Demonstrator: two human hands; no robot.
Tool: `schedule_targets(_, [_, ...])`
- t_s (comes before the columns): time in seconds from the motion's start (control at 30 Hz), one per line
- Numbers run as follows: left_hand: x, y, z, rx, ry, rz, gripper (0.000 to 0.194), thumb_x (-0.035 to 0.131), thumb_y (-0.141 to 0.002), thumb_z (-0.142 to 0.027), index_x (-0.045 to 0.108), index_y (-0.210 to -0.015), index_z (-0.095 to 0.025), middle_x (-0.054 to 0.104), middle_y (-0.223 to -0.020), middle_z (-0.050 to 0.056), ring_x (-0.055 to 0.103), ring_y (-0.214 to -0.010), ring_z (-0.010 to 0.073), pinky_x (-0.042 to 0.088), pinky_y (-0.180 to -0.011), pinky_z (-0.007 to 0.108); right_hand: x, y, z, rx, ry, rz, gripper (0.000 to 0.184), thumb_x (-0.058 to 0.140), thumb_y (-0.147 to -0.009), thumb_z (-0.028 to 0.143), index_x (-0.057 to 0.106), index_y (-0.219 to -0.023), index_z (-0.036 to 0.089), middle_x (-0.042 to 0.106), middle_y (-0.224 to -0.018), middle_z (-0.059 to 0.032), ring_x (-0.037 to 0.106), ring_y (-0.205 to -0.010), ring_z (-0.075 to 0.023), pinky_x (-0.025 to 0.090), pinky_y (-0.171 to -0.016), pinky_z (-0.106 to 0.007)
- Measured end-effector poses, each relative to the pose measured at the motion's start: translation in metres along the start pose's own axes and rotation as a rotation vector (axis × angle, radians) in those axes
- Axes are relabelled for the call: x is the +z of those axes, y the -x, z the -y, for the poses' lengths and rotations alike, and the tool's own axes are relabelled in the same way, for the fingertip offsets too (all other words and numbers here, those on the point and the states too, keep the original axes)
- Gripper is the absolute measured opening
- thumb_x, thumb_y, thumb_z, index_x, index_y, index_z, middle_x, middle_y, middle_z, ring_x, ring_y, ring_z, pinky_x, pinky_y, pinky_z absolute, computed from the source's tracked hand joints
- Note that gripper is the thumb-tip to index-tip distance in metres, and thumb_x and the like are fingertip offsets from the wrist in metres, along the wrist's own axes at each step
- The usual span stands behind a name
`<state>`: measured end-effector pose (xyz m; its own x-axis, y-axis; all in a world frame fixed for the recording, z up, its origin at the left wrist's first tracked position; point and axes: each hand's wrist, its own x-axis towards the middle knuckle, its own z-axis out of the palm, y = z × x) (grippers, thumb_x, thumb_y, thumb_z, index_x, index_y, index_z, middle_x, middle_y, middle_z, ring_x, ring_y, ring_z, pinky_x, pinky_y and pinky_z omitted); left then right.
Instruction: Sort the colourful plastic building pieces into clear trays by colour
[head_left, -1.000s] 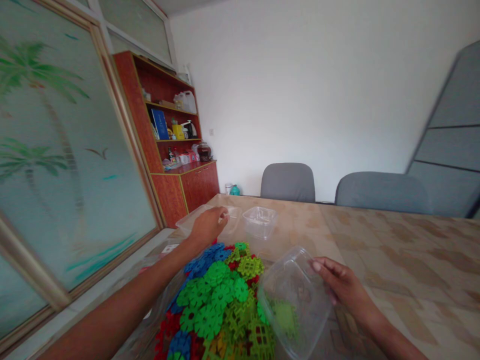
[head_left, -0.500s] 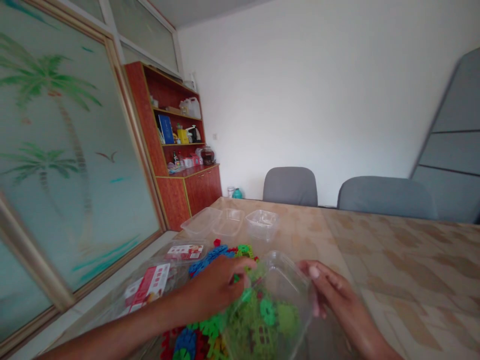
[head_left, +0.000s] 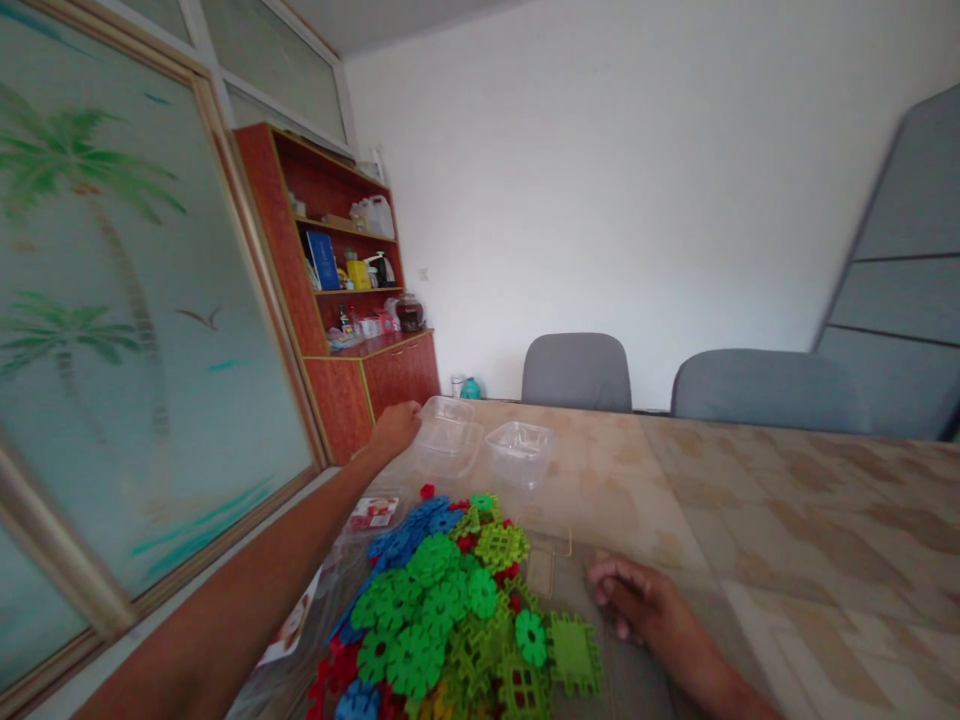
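My left hand [head_left: 397, 424] reaches far forward and grips the left rim of a clear plastic container [head_left: 448, 442] that sits on the table's far left part. A second clear container [head_left: 519, 450] stands just right of it. In front of me lies a pile of flat toothed plastic pieces [head_left: 450, 600], mostly green with blue, red and yellow ones. My right hand [head_left: 636, 604] rests on the table to the right of the pile, fingers loosely bent and holding nothing. A flat clear lid [head_left: 546, 562] lies between that hand and the pile.
The patterned table [head_left: 787, 520] stretches to the right. Two grey chairs [head_left: 576, 368] stand behind it. A red wooden cabinet [head_left: 352, 300] with shelves stands at the back left beside a frosted glass panel [head_left: 112, 350]. A clear bag with a printed card [head_left: 373, 512] lies left of the pile.
My left hand took the clear container from in front of me and carried it forward to the far left of the table. My right hand let go of it and sank to the table.
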<state>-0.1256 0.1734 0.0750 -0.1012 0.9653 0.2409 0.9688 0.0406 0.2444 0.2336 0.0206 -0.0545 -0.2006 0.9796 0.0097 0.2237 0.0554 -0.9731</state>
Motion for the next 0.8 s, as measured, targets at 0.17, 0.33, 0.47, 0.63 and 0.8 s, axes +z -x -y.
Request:
schedule_targets(0.17, [0.027, -0.006, -0.007, -0.007, -0.003, 0.068, 0.028, 0.056, -0.092, -0.030, 0.056, -0.116, -0.015, 0.059, -0.116, 0.009, 0.061, -0.097, 0.0219, 0.052, -0.082, 0.042, -0.001, -0.001, -0.003, -0.018, 0.022, 0.008, 0.030, 0.053, -0.079, 0.046, 0.064, -0.080, 0.019, 0.058, -0.067, 0.0019, 0.046, -0.044, -0.0078, 0.031, -0.044, -0.020])
schedule_targets(0.33, [0.025, -0.002, 0.001, -0.014, 0.018, 0.101, 0.028, 0.056, -0.092, -0.031, 0.056, -0.116, -0.015, 0.060, -0.114, 0.008, 0.062, -0.095, 0.0213, 0.053, -0.080, 0.041, -0.001, -0.001, -0.007, -0.068, 0.050, 0.021, 0.027, 0.049, -0.082, 0.041, 0.064, -0.079, 0.019, 0.058, -0.066, 0.0019, 0.048, -0.046, -0.0090, 0.036, -0.048, -0.021])
schedule_targets(0.47, [0.016, 0.004, 0.010, -0.010, 0.068, 0.097, 0.027, 0.056, -0.093, -0.031, 0.057, -0.113, -0.014, 0.061, -0.110, 0.008, 0.063, -0.091, 0.0201, 0.054, -0.078, 0.039, 0.000, 0.001, -0.008, -0.077, 0.089, -0.009, 0.026, 0.049, -0.083, 0.040, 0.065, -0.082, 0.019, 0.061, -0.069, 0.0010, 0.049, -0.047, -0.0098, 0.037, -0.049, -0.022])
schedule_targets(0.63, [-0.002, 0.031, 0.016, 0.025, 0.163, 0.044, 0.026, 0.050, -0.095, -0.029, 0.057, -0.115, -0.014, 0.066, -0.101, 0.007, 0.066, -0.077, 0.0164, 0.055, -0.070, 0.033, 0.001, 0.004, -0.006, -0.111, 0.137, -0.027, 0.032, 0.045, -0.084, 0.044, 0.065, -0.083, 0.019, 0.060, -0.068, 0.0007, 0.051, -0.047, -0.0115, 0.040, -0.049, -0.023])
schedule_targets(0.8, [-0.021, 0.110, 0.020, 0.155, 0.244, -0.061, 0.035, 0.042, -0.090, -0.031, 0.060, -0.117, -0.017, 0.066, -0.117, 0.005, 0.066, -0.096, 0.0205, 0.053, -0.084, 0.031, -0.001, 0.009, 0.000, -0.147, 0.260, -0.071, 0.038, 0.042, -0.087, 0.050, 0.066, -0.090, 0.020, 0.063, -0.067, -0.0010, 0.060, -0.058, -0.0178, 0.049, -0.058, -0.028])
